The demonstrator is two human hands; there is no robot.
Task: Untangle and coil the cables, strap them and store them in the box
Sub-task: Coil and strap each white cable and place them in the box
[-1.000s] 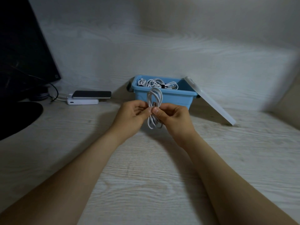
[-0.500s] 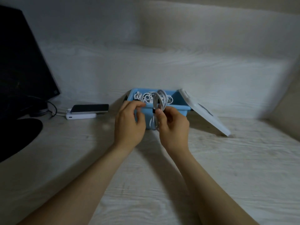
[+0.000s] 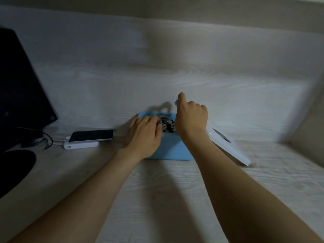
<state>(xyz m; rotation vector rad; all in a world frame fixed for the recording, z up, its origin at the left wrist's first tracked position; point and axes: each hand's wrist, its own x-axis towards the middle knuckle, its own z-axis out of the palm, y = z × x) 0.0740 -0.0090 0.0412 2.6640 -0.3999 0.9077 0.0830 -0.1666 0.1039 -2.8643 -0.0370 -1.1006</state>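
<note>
The right hand [image 3: 191, 118] is hovering above the blue box [image 3: 168, 148], fingers clenched around a white cable [image 3: 176, 103] – only a sliver is showing. The left hand [image 3: 143, 134] is reaching onto the coiled cables [image 3: 167, 123] inside the box – grasping or merely touching, I cannot tell. The lid [image 3: 228, 148] is leaning against the box's right side.

single head view, looks forward-down over desk [image 3: 157, 199], close range.

- No text, brand or number can be read.
- Small mark low on the monitor [image 3: 22, 81], left of the frame: too blurred.
- Dark patch on the white lid [image 3: 233, 151]: illegible.
</note>
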